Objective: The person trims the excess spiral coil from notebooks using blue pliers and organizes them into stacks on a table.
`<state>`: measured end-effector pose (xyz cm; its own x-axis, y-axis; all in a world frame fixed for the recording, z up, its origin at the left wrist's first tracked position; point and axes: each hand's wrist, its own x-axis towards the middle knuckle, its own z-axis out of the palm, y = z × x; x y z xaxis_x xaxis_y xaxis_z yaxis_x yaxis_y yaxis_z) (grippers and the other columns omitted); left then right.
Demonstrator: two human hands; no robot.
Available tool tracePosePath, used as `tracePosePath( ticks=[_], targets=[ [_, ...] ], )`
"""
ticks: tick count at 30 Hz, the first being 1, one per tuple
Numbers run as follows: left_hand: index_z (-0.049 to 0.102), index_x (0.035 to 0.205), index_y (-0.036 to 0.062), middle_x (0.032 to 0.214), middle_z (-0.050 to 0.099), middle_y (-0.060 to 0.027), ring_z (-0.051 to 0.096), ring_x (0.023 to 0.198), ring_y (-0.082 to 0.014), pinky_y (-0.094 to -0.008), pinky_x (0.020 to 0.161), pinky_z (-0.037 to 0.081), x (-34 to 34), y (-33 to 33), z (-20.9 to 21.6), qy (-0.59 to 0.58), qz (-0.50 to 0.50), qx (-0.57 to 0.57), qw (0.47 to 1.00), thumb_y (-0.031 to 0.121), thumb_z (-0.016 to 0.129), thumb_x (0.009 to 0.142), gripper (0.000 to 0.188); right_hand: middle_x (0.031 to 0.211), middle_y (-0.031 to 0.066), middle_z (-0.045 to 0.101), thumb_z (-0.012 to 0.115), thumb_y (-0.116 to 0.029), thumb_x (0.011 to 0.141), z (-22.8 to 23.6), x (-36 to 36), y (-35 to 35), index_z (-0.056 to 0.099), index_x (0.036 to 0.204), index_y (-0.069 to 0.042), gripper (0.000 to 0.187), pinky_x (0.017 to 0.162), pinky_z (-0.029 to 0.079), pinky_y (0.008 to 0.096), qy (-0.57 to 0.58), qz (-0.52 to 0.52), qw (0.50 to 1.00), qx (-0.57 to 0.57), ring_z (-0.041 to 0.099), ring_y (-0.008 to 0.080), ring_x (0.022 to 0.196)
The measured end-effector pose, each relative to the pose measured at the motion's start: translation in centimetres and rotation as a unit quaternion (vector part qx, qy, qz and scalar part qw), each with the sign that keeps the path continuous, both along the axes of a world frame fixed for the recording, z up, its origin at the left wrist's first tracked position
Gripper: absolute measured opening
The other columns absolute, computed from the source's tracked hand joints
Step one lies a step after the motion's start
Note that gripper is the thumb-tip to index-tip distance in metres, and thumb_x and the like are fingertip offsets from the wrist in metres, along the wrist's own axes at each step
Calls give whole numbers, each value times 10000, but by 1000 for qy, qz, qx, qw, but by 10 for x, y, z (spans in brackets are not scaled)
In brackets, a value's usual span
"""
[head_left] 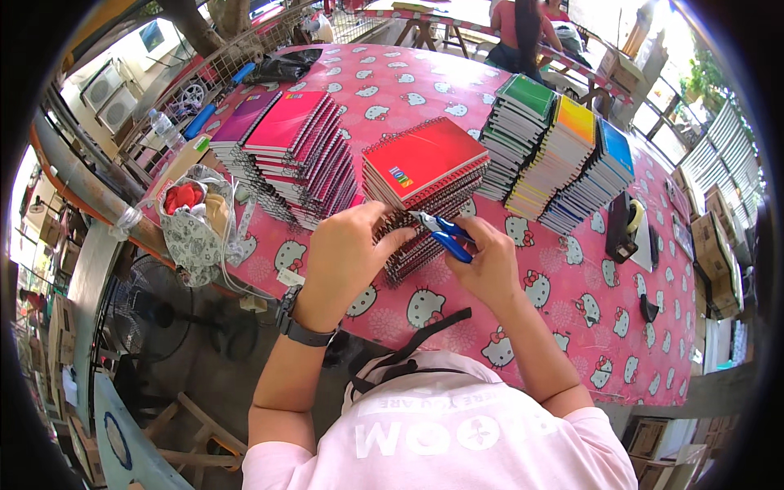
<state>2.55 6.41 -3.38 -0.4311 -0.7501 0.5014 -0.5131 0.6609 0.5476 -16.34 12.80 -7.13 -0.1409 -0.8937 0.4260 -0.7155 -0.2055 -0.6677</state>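
Note:
A stack of red spiral notebooks [429, 159] stands in front of me on the table. My left hand [351, 245] is at its near left corner, thumb and fingers closed around the wire-bound edge of a notebook just below the top. In my right hand [487, 257] is a pair of small blue-handled cutting pliers [449, 243]. Their metal jaws point left and reach the wire spiral beside my left fingertips. Whether the jaws touch the wire is too small to tell. A black watch [304, 317] is on my left wrist.
Pink and purple notebooks [298, 147] are stacked at left; green, yellow [563, 143] and blue stacks stand at right. A tape dispenser [625, 229] lies farther right. A patterned bag [200, 233] hangs at the left edge of the pink-covered table [425, 306]. People sit beyond.

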Motion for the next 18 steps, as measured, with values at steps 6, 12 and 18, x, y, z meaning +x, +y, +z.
tracePosePath(
  ticks=[6,12,18],
  targets=[
    [602,1088,22,859,645,-75,570,695,-122,-281,629,466,8,15,-33,176,43,121,976,222,741,747,419,876,138,612,671,-30,622,-17,-13,2,588,1023,-12,411,735,482,337,-58,3,995,-80,602,260,811],
    [593,1099,32,996,620,-79,563,864,-149,-295,774,455,44,59,-161,227,-65,323,917,134,662,794,329,840,66,604,682,-52,710,-60,-27,35,573,1044,-12,353,746,462,273,-158,-118,980,-8,584,138,798],
    [652,981,35,964,643,-121,610,883,-289,-371,800,476,51,59,-209,-92,-381,398,830,154,586,785,239,915,135,602,692,-115,691,-166,-57,66,568,1047,-36,385,750,460,361,-10,-101,994,50,593,271,845]
  ],
)
